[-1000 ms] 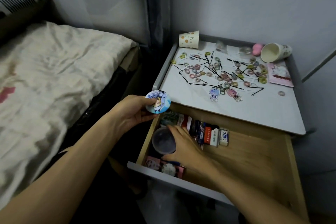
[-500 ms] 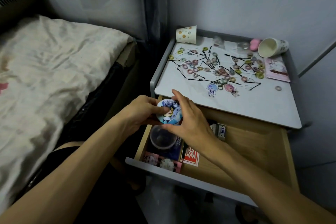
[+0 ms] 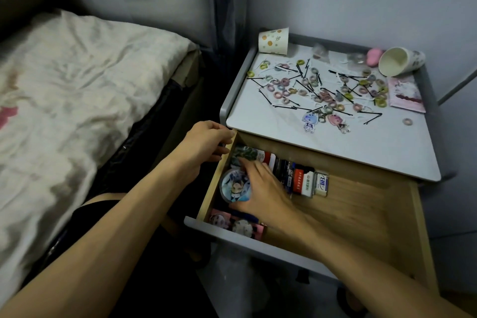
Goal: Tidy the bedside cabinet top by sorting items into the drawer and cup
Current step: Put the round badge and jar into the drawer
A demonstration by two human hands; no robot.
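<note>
The cabinet's drawer (image 3: 361, 217) stands pulled out. My right hand (image 3: 265, 191) reaches into its left part and grips a round anime badge (image 3: 232, 187) by the rim, low over the other items there. My left hand (image 3: 206, 142) hovers at the drawer's left wall with fingers loosely curled and nothing in it. The cabinet top (image 3: 361, 150) carries several pastel hair ties (image 3: 324, 97), black hairpins (image 3: 286, 106), two acrylic charms (image 3: 309, 121), a dotted paper cup (image 3: 273, 40) and a white cup (image 3: 398, 60) lying on its side.
Small boxes (image 3: 304, 181) line the drawer's back and picture cards (image 3: 232, 223) lie at its front left. A pink card (image 3: 405, 94), a pink lump (image 3: 374, 57) and a lone hair tie (image 3: 407, 121) sit on the top's right. The bed (image 3: 77, 85) is left.
The badge passed from my left hand to my right hand, which has lowered it into the drawer's left part. My left hand has drawn back to the drawer's left wall.
</note>
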